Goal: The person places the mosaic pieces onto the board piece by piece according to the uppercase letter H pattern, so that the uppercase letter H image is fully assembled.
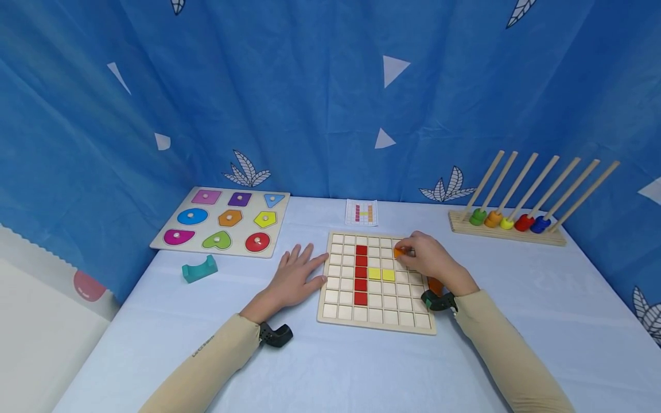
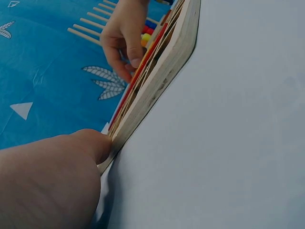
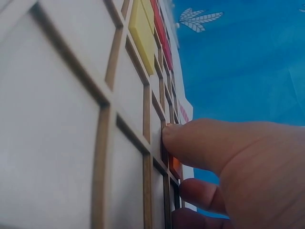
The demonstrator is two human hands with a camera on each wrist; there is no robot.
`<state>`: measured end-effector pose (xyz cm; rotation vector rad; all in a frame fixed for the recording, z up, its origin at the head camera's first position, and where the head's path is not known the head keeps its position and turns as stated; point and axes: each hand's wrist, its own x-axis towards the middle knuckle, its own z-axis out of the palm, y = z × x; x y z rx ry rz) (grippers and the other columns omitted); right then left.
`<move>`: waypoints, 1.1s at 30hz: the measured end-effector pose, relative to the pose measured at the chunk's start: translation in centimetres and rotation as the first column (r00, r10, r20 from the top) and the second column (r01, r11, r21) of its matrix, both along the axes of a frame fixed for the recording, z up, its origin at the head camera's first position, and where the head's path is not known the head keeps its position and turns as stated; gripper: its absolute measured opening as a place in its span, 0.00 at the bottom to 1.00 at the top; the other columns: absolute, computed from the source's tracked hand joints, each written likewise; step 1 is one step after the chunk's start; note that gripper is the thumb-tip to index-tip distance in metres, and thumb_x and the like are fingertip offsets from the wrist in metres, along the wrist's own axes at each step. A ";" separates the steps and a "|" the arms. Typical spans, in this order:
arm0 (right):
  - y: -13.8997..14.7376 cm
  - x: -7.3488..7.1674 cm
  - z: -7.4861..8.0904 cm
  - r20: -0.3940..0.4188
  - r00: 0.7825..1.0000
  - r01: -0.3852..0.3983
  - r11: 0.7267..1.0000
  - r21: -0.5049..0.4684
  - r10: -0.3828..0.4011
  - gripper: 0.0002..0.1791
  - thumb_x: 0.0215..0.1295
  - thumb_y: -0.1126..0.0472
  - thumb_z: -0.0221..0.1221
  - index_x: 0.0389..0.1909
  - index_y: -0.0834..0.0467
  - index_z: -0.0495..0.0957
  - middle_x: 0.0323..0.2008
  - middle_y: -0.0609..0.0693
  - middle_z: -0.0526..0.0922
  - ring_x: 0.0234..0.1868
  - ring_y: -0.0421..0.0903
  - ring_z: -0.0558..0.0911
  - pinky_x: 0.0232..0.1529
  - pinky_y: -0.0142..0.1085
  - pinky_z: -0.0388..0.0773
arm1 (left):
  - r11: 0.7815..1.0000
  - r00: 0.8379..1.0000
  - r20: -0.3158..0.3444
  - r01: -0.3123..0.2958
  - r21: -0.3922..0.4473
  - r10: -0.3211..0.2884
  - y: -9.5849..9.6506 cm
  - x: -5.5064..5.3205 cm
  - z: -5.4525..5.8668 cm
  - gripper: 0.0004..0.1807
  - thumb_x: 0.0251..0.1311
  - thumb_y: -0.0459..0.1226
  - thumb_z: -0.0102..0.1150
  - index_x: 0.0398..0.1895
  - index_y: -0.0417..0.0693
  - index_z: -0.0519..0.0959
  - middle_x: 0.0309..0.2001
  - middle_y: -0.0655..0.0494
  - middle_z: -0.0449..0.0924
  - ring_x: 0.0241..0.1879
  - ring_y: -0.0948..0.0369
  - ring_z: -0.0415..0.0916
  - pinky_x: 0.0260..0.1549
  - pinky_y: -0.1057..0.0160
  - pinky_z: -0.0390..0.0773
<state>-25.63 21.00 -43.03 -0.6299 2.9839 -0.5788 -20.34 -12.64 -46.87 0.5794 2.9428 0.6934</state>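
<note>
A wooden grid board [image 1: 382, 327] lies on the table, a column of red tiles [image 1: 361, 273] and two yellow tiles [image 1: 381, 274] set in its squares. My right hand [image 1: 428, 255] pinches an orange tile [image 1: 398, 253] at the board's upper right. In the right wrist view the thumb covers part of that orange tile [image 3: 175, 167], which sits low against the grid. With fingers spread, my left hand [image 1: 294, 274] rests flat on the table, its fingertips at the board's left edge. The left wrist view has the left thumb [image 2: 97, 143] against that edge.
Behind the board lies a small pattern card [image 1: 361, 213]. A shape puzzle board [image 1: 242, 250] and a teal curved block [image 1: 199, 269] are at the left; a peg stand with colored beads [image 1: 508, 232] stands back right. Something orange [image 1: 435, 285] shows beside my right wrist.
</note>
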 end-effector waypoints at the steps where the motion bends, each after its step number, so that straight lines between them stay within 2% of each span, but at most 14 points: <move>1: 0.0 0.0 0.0 0.000 1.000 0.000 1.000 -0.001 0.000 0.17 0.65 0.60 0.67 0.53 0.61 0.85 0.38 0.55 0.81 0.36 0.47 0.74 0.37 0.37 0.75 | 1.000 1.000 0.000 -0.001 -0.001 0.001 0.0 0.0 0.0 0.34 0.71 0.54 0.52 0.78 0.57 0.65 0.82 0.41 0.51 0.82 0.36 0.39 0.77 0.31 0.41; 18: 0.0 0.0 -0.2 0.003 1.000 0.017 1.000 -0.004 -0.017 0.17 0.64 0.60 0.67 0.53 0.61 0.85 0.41 0.56 0.82 0.38 0.48 0.76 0.42 0.43 0.80 | 1.000 1.000 -0.006 -0.005 -0.007 0.005 0.0 0.0 0.0 0.34 0.71 0.54 0.52 0.78 0.58 0.65 0.82 0.41 0.51 0.82 0.36 0.39 0.77 0.31 0.41; 27: 0.1 0.2 0.3 0.010 1.000 0.006 1.000 -0.002 -0.006 0.20 0.65 0.59 0.66 0.56 0.61 0.84 0.42 0.56 0.83 0.39 0.48 0.76 0.44 0.44 0.81 | 1.000 1.000 -0.005 -0.014 -0.001 0.014 0.0 0.1 0.0 0.34 0.71 0.54 0.53 0.78 0.58 0.65 0.81 0.41 0.51 0.82 0.36 0.39 0.77 0.31 0.41; 33: 0.9 0.9 0.9 0.012 1.000 -0.006 0.999 -0.033 0.007 0.19 0.65 0.60 0.65 0.55 0.64 0.83 0.40 0.56 0.83 0.36 0.48 0.75 0.38 0.40 0.76 | 1.000 1.000 -0.004 -0.011 -0.002 0.011 0.1 0.1 -0.1 0.34 0.71 0.53 0.53 0.78 0.58 0.65 0.81 0.41 0.51 0.82 0.36 0.39 0.77 0.31 0.41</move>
